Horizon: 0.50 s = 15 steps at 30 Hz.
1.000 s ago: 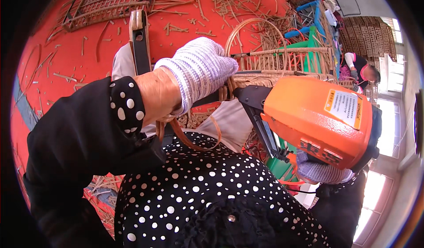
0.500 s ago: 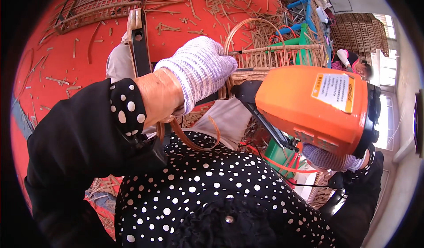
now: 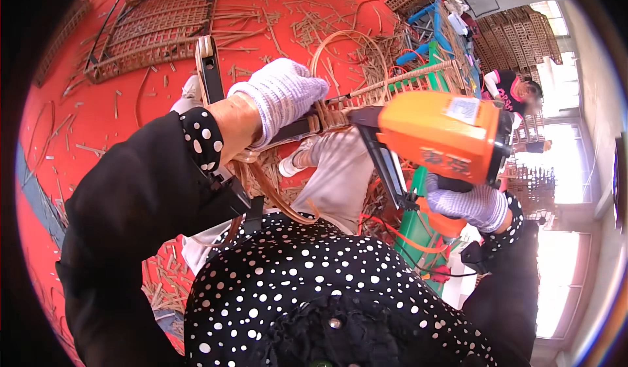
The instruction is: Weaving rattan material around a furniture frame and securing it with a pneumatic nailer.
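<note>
My left hand (image 3: 284, 95), in a white and lilac knitted glove, is closed at a dark frame bar (image 3: 288, 133), its fingers pinched on a brown wicker strip (image 3: 278, 193). Wound turns of wicker (image 3: 329, 116) wrap the bar beside the fingers, and the strip's loose end curls down below my wrist. My right hand (image 3: 468, 203), gloved alike, grips an orange nail gun (image 3: 432, 128) by its handle. The gun's black nose lies at the wound turns, just right of my left fingers; whether it presses on them I cannot tell.
Wicker scraps litter the red floor (image 3: 150, 99). Woven wicker panels (image 3: 154, 30) lie at the far left. A green bench (image 3: 418, 220) and an orange-red hose (image 3: 405, 239) are beside my legs. Another person (image 3: 510, 89) sits at the far right near stacked wicker (image 3: 517, 40).
The nail gun has shifted left and tilted, with its nose still near the wound bar. My left hand has slid a little left, and the view has turned slightly.
</note>
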Tool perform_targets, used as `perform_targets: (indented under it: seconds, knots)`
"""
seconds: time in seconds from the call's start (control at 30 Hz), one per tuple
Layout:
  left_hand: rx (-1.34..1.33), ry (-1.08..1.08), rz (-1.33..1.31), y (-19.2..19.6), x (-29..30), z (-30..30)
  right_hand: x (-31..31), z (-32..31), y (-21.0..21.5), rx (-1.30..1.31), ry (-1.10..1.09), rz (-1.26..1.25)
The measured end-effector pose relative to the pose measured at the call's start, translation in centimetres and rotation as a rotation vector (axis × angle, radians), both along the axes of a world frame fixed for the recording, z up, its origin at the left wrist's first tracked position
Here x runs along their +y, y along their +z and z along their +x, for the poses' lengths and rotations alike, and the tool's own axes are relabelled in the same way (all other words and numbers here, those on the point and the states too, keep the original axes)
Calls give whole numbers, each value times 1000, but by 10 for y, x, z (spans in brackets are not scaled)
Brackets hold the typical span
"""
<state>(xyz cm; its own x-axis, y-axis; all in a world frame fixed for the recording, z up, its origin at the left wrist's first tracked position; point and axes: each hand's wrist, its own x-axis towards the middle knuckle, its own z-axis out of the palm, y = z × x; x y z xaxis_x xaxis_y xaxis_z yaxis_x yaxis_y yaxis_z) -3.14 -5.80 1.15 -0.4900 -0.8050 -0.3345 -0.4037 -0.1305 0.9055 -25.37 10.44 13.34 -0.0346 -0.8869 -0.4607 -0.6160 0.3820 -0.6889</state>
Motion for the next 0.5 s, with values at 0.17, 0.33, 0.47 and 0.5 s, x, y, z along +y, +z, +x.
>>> perform_targets:
  seconds: [0.17, 0.33, 0.47, 0.5]
  knots:
    - [113, 34, 6, 10, 1, -2, 32, -38, -10, -179, -409, -225]
    - [199, 26, 27, 13, 5, 14, 43, -130, -61, -161, -686, -318]
    - [183, -72, -314, 21, 14, 9, 52, -242, -130, 180, -717, -201]
    - [160, -87, -438, 25, 21, 9, 49, -252, -136, 323, -790, -118]
